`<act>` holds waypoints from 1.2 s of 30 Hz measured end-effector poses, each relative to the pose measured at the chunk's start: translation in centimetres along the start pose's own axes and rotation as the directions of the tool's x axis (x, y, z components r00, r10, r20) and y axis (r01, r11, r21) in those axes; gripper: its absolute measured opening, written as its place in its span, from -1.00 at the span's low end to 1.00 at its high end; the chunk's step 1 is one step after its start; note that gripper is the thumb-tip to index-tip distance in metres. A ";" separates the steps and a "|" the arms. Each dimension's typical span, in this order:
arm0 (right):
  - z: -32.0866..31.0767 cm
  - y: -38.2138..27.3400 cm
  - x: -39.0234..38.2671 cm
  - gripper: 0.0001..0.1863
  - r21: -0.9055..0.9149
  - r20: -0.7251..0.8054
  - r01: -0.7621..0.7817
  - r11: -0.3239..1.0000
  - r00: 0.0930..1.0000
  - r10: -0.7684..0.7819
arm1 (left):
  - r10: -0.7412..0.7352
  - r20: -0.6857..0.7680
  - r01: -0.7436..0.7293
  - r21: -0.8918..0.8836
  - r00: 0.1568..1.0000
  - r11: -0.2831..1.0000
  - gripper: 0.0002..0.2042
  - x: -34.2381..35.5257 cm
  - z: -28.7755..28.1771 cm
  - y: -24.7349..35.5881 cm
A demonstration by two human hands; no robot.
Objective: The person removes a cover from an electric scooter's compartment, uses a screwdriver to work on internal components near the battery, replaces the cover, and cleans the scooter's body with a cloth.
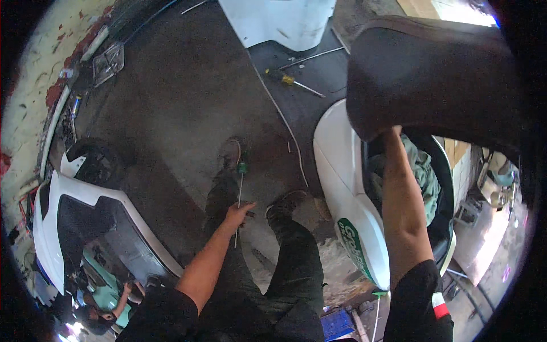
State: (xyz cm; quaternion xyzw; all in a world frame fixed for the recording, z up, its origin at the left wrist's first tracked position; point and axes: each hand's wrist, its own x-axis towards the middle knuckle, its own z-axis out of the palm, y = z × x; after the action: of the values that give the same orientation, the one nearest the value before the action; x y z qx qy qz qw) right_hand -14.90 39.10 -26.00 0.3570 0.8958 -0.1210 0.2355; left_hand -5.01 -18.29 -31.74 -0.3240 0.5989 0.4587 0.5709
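My left hand (239, 216) is closed around the thin metal shaft of a long screwdriver (243, 166). Its green handle points away from me and the shaft's bare end comes out below my hand, above my legs. On the right, my right arm stretches over the open storage compartment (447, 196) of a white scooter (342, 154). My right hand (395, 131) is at the near edge of the raised dark seat (427, 80), which it holds; most of its fingers are hidden there. A crumpled green cloth (423, 171) lies in the compartment.
A yellow-handled screwdriver (288, 80) and a metal rod (313, 58) lie on the floor ahead, near a pale blue-white panel (279, 23). Another white scooter (114, 199) stands at left. Beyond it, a person in green (105, 296) is low down. A blue object (337, 325) lies near me.
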 end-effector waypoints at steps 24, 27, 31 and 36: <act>-4.3 -5.0 -12.7 -0.59 0.750 -0.109 0.017 0.661 0.989 0.099 | 0.028 -0.045 -0.026 0.045 0.999 0.999 -0.71 1.4 -2.4 -0.1; -7.2 -8.0 -20.9 -0.58 0.964 0.002 0.026 0.264 0.994 -0.106 | 0.100 -0.179 -0.078 0.125 0.979 0.989 -0.76 1.6 -0.4 0.7; -1.2 -14.6 -28.6 -0.55 0.898 0.439 -0.426 0.109 0.885 -0.156 | 0.466 -0.176 -0.428 0.215 0.867 0.878 -0.69 2.0 3.4 1.1; 15.6 -22.2 -26.0 -0.64 0.803 0.123 0.016 0.595 0.974 -0.192 | 0.582 0.041 -0.577 0.214 0.812 0.789 -0.71 1.4 6.9 4.4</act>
State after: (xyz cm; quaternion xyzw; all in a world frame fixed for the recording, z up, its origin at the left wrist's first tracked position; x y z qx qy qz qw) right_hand -8.66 2.02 -25.14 0.3575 0.7388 -0.5560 0.1313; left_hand -6.56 -10.15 -31.85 -0.0670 0.7231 0.5392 0.4264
